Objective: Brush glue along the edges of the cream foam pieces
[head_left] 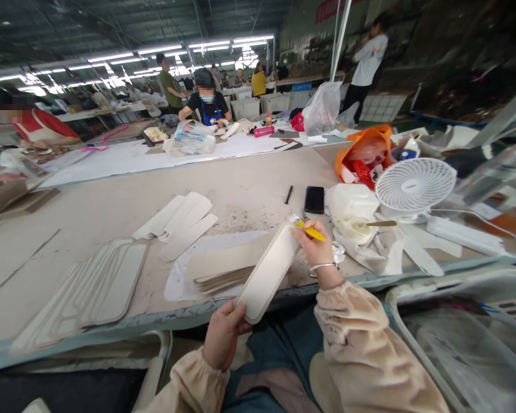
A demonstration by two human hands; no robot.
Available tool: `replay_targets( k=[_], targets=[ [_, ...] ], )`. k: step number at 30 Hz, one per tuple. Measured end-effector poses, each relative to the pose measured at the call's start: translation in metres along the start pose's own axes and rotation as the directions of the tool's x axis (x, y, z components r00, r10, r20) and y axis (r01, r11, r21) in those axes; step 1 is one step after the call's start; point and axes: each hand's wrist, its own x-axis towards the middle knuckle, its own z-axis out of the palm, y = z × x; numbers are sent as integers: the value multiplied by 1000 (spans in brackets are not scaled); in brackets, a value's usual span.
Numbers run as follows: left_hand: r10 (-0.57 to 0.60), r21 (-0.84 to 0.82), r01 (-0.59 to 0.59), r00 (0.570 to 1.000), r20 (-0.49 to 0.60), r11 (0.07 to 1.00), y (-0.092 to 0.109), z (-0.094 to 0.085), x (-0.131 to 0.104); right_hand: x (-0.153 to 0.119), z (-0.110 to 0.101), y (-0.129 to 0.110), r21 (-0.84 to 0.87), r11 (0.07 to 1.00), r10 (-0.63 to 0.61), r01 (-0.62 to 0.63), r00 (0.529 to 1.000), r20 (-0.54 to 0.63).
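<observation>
My left hand (226, 332) is closed on the near end of a long cream panel (269, 278) with rounded corners and a raised border. The panel slants up and away to the right, above the table's front edge. My right hand (317, 246) is closed around a small yellow-handled tool (313, 232) with a metal tip, its exact kind unclear. The fingers of that hand are at the panel's far end. Behind the panel, a stack of flat beige pieces (223, 264) lies on a white sheet (176, 281).
Bordered panels (120, 281) overlap at left; plain strips (189, 215) lie behind them. A phone (314, 199), black pen-like tool (288, 194), glue-smeared container (356, 221), white fan (415, 186) and orange bag (363, 152) occupy the right. A masked co-worker (206, 103) sits opposite.
</observation>
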Motion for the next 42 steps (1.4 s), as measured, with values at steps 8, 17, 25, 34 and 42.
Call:
replay_targets(
  k=[8, 17, 25, 34, 42],
  targets=[
    [21, 11, -21, 999, 26, 1000, 7, -5, -3, -1, -2, -2, -39, 999, -15, 15, 1000, -9],
    [-6, -3, 6, 999, 32, 1000, 23, -1, -9, -1, 0, -10, -26, 998, -55, 55, 998, -5],
    [8, 19, -10, 997, 82, 1000, 6, -4, -3, -4, -1, -12, -36, 999, -35, 36, 999, 26],
    [11, 44, -16, 994, 111, 999, 9, -6, -4, -5, 0, -12, -25, 999, -47, 48, 999, 23],
    [238, 309, -277, 958, 160, 910, 105, -14, 12, 18, 4, -8, -98, 994, -33, 41, 996, 82]
  ],
)
